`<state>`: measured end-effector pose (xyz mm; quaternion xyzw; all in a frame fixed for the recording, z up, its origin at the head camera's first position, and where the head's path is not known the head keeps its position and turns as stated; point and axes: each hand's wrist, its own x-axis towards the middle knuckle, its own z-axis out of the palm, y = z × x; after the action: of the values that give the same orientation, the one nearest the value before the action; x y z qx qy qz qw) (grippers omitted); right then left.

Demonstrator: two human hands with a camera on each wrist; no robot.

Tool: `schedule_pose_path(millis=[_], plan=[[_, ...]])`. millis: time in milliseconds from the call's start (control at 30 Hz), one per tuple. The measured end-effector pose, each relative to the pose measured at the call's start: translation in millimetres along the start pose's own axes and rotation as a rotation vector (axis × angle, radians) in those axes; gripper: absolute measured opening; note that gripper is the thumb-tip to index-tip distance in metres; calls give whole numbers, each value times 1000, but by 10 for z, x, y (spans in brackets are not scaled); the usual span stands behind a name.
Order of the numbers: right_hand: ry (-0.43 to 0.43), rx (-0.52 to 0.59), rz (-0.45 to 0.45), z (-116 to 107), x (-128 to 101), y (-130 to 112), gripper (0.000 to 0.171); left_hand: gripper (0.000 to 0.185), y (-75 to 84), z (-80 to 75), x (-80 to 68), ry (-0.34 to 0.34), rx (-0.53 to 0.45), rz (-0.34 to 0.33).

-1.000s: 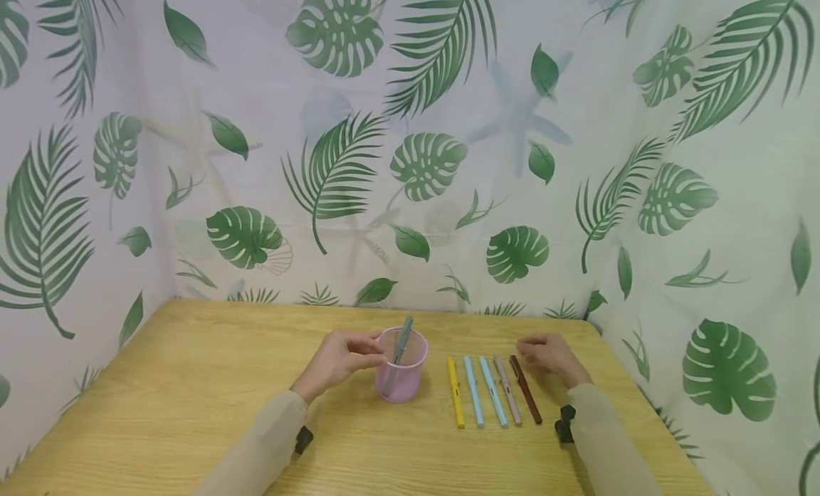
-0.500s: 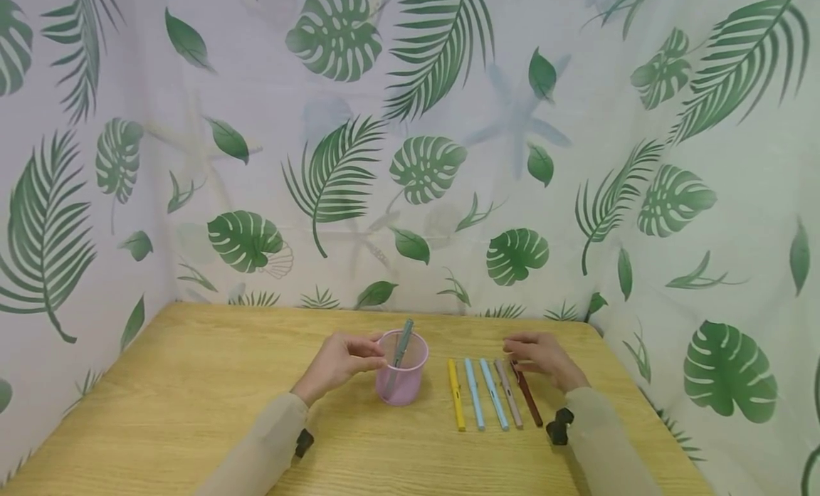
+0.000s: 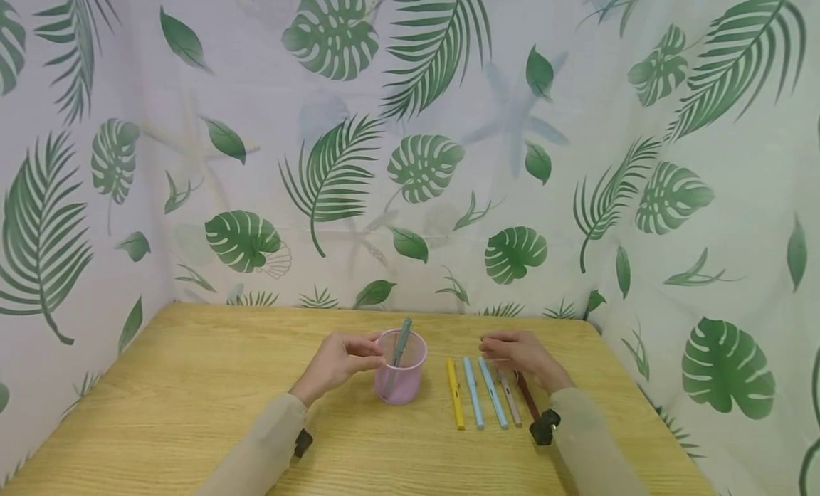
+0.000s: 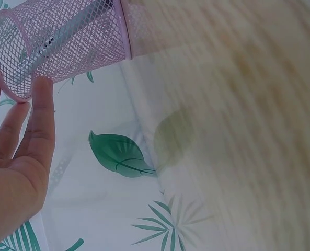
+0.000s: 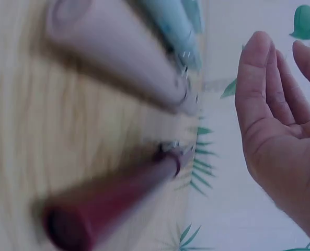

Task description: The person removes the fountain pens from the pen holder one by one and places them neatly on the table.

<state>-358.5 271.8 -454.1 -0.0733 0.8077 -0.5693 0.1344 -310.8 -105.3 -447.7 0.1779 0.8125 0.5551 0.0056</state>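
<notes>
A pink mesh pen holder [image 3: 398, 383] stands upright on the table with a grey-green pen [image 3: 402, 341] leaning inside it. At its left side, my left hand [image 3: 334, 363] holds it near the rim between thumb and fingers; the left wrist view shows a fingertip [image 4: 42, 86] against the mesh. To the right lie a yellow pen [image 3: 455, 394], two light blue pens [image 3: 473, 394], a taupe pen [image 3: 510, 400] and a dark red pen [image 3: 528, 396] in a row. Above the right-hand pens hovers my right hand [image 3: 527, 355], fingers extended and holding nothing. It hides the upper ends of the taupe and dark red pens.
The wooden table [image 3: 211, 382] reaches back to a white leaf-printed cloth [image 3: 435, 268], which also rises on the left and right sides. A black device [image 3: 545, 428] sits at the right wrist, and another [image 3: 303, 442] at the left.
My right hand has moved left from beside the dark red pen to over the taupe and light blue pens. The left hand and the pen holder have stayed in place.
</notes>
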Motion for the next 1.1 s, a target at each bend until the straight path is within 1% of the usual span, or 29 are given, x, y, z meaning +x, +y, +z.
schedule_pose_path(millis=[200, 367, 500, 600, 733, 933, 1033, 1100], plan=[[-81, 29, -57, 166, 24, -21, 55, 22, 0, 0, 6, -4, 9, 3], [-95, 56, -76, 313, 55, -21, 56, 22, -15, 11, 2, -4, 1, 13], [-112, 108, -109, 437, 56, -60, 55, 20, -22, 13, -4, 5, 10, 12], [-104, 154, -117, 539, 73, -74, 53, 20, -24, 8, 2, 9, 14, 10], [-75, 174, -104, 663, 77, -110, 50, 21, -24, 12, 6, 4, 16, 12], [-22, 223, -93, 820, 87, -234, 49, 21, -15, 5, 4, 7, 16, 5], [9, 251, -104, 879, 109, -287, 43, 20, -18, 5, 11, 14, 14, 12], [34, 259, -109, 912, 121, -311, 40, 19, -21, 6, 13, 12, 4, 3]])
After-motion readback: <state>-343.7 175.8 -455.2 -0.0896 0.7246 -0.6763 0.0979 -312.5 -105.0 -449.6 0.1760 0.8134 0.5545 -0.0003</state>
